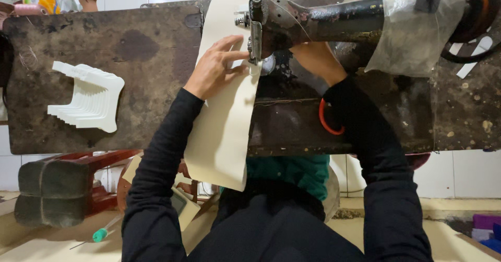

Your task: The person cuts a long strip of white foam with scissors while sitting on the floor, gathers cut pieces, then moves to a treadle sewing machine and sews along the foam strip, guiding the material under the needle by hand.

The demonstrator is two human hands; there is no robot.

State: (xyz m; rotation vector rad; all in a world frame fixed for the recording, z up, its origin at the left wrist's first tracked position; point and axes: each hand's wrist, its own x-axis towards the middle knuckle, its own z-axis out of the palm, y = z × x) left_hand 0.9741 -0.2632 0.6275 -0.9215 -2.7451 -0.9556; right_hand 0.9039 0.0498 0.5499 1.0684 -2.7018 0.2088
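My left hand (215,66) lies flat on a long cream strip of material (222,126), fingertips close to the needle area of an old dark sewing machine (313,19). The strip runs under the machine head and hangs over the table's near edge. My right hand (315,58) reaches under the machine arm and is mostly hidden by it; what it touches cannot be made out. Both arms wear black sleeves.
A fanned stack of white cut pieces (91,97) lies on the worn dark table (104,43) at left. An orange ring (327,121) sits by my right forearm. Clear plastic (412,27) covers the machine's right end. A padded stool (57,189) and green-handled tool (102,234) are below.
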